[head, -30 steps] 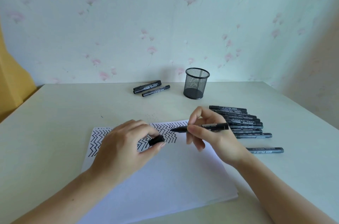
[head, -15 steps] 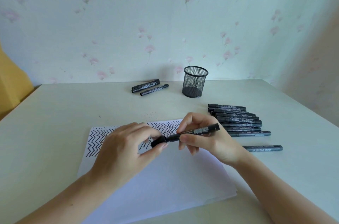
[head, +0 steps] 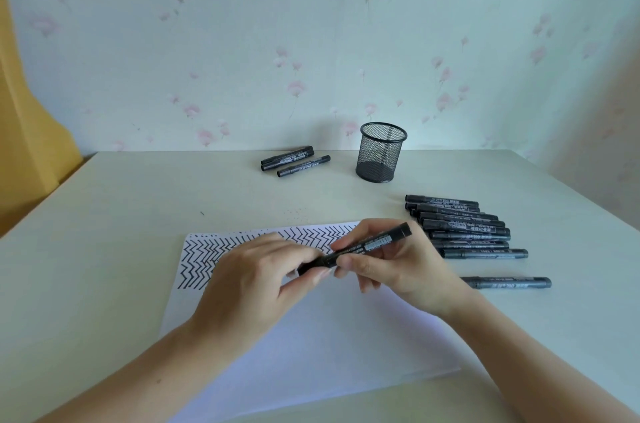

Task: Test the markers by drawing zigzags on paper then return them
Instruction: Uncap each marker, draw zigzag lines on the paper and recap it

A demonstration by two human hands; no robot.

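- Pale floral wallpaper (head: 311, 41) backs my cream table (head: 104, 249), with a yellow curtain (head: 24, 145) at the far left edge.
- On the table in front of me lies a white sheet of paper (head: 311, 346), its far strip filled with black zigzags (head: 207, 256).
- My left hand (head: 256, 280) hovers over the paper, thumb and fingertips pinching the capped lower-left end of the marker (head: 360, 247).
- That marker is held off the sheet between both hands; its long axis runs diagonally, capped end down toward my left, flat tail up toward the far right.
- My right hand (head: 398, 266) grips the barrel, index finger over the top and thumb beneath, the other fingers curled under.
- Far behind, near the wall, three markers (head: 294, 161) lie together, slanted with their right ends farther away.
- Just right of them a black mesh pen cup (head: 381, 152) stands upright.
- Right of my hands a row of markers (head: 464, 228) lies side by side, axes roughly left to right.
- Nearer to me, one single marker (head: 512, 283) lies apart, also lengthwise left to right.
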